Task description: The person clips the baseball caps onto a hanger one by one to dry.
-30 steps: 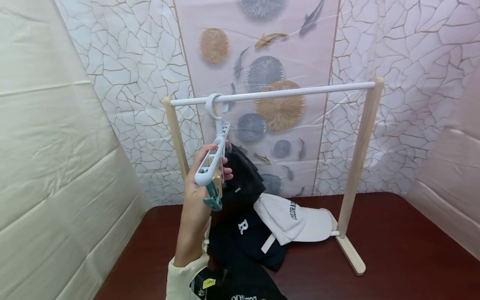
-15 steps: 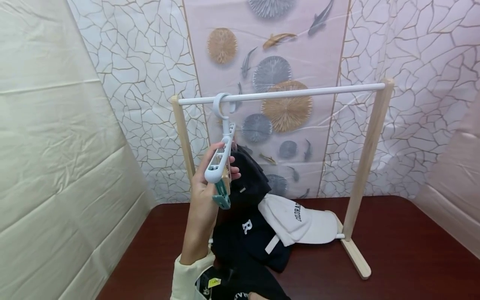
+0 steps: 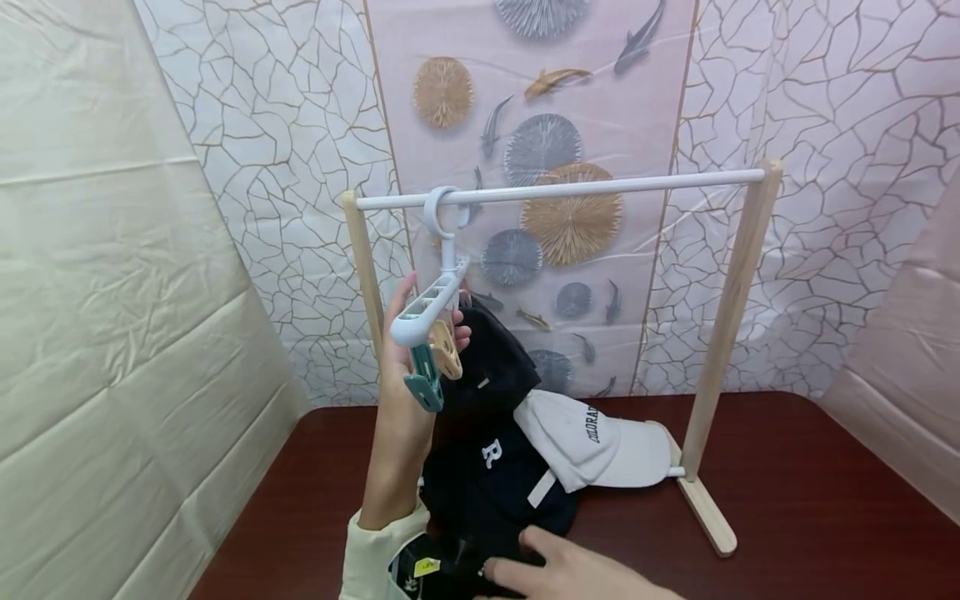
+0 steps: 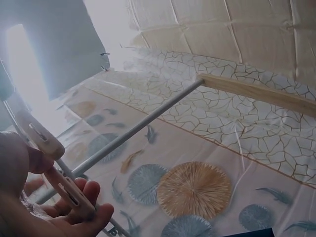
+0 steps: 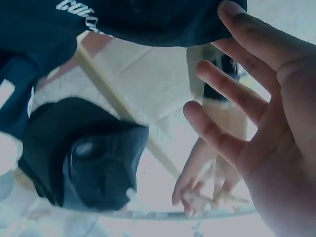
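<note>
A pale blue hanger [image 3: 427, 312] hooks over the rack's white rail [image 3: 555, 191]. My left hand [image 3: 405, 375] is at it from behind, and the left wrist view shows its fingers pinching a beige clip [image 4: 74, 195]. A teal clip [image 3: 425, 379] hangs at the hanger's near end. My right hand [image 3: 585, 571] is low in the head view, fingers spread, over a black cap [image 5: 148, 22] with white lettering. In the right wrist view the thumb tip overlaps that cap's edge; the index tip is partly hidden there.
Behind the hanger hangs a black cap [image 3: 487, 358]. A navy cap [image 3: 517, 483] with a white R and a white cap [image 3: 600, 442] lie on the dark red table [image 3: 637, 533]. The rack's wooden right leg [image 3: 731, 333] stands beside the white cap.
My right hand has come up into view from the bottom edge. The hanger's near end has swung left, and my left fingers have shifted on it. The lower cap's lettering has left the head view.
</note>
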A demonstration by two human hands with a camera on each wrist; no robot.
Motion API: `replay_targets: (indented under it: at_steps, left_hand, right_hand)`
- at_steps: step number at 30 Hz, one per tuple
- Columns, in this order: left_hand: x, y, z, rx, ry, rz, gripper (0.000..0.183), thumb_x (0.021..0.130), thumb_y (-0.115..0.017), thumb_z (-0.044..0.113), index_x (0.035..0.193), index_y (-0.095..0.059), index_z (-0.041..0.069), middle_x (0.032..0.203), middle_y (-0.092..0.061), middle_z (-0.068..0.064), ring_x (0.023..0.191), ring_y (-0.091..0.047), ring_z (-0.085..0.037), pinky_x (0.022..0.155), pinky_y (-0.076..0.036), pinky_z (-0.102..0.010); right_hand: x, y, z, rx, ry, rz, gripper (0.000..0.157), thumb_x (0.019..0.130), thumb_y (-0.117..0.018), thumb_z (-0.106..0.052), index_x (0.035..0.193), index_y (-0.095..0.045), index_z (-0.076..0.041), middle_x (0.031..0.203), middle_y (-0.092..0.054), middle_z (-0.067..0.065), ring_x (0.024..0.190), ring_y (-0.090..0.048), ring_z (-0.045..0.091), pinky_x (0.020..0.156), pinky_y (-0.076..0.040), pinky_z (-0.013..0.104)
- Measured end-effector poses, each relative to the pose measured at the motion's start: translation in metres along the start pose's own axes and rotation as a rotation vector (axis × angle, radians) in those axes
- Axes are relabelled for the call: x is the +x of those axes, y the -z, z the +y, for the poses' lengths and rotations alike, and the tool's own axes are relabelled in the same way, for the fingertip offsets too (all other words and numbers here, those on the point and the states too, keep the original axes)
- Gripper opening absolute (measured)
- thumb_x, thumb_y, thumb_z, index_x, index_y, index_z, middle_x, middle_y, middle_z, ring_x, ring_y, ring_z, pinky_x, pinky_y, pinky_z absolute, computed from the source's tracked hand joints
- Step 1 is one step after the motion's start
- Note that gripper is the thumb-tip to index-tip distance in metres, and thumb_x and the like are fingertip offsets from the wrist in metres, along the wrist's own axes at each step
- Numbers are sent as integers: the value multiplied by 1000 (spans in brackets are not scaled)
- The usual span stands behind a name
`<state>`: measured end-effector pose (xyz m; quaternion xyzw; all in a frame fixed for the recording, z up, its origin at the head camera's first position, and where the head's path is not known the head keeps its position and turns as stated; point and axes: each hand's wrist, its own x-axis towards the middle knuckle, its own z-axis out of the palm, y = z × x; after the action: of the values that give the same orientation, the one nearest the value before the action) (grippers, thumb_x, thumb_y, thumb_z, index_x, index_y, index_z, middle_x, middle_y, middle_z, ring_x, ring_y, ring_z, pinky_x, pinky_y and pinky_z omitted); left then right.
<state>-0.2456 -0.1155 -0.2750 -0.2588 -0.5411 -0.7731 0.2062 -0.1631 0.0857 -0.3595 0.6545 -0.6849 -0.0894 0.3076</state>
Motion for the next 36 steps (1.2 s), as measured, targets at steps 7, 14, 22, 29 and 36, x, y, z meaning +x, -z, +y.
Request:
replay_targets:
  at_steps: [7,14,22,29,36]
  left_hand:
    - [0,0,1,17,75,48,42,113,-46,9,152,-34,2,134,-59,-26,116,-67,-28,106,-54,-36]
    - [-2,3,2,106,121,22,42,115,-42,14,155,-42,1,138,-60,-23,123,-66,-28,112,-49,-37]
    - [-1,4,2,109,135,9,45,113,-47,14,156,-43,1,141,-58,-25,128,-63,-32,113,-48,-37]
    - [0,3,0,110,118,11,45,111,-51,13,154,-46,1,142,-57,-26,125,-65,-30,111,-50,-36]
    - [-1,2,-2,130,89,-21,47,110,-54,14,154,-47,-1,140,-59,-21,127,-62,-33,113,-48,-40]
  right_hand:
    - [-2,18,17,21,-40,-19,19,104,-66,-39,123,-68,-33,132,-66,-15,120,-56,7,85,-46,20]
    - [-11,20,28,189,-100,49,24,96,-80,-31,118,-69,-29,138,-66,-9,123,-58,10,90,-48,20]
    - [-14,23,39,534,-241,-4,21,102,-73,-20,120,-65,-25,144,-62,-8,129,-59,8,102,-53,30]
    - [-16,22,48,714,-299,48,19,103,-70,-15,119,-63,-24,144,-61,-9,130,-58,7,101,-52,22]
    - [-17,21,50,783,-309,64,17,106,-65,-18,121,-61,-26,143,-61,-9,128,-58,7,100,-52,23]
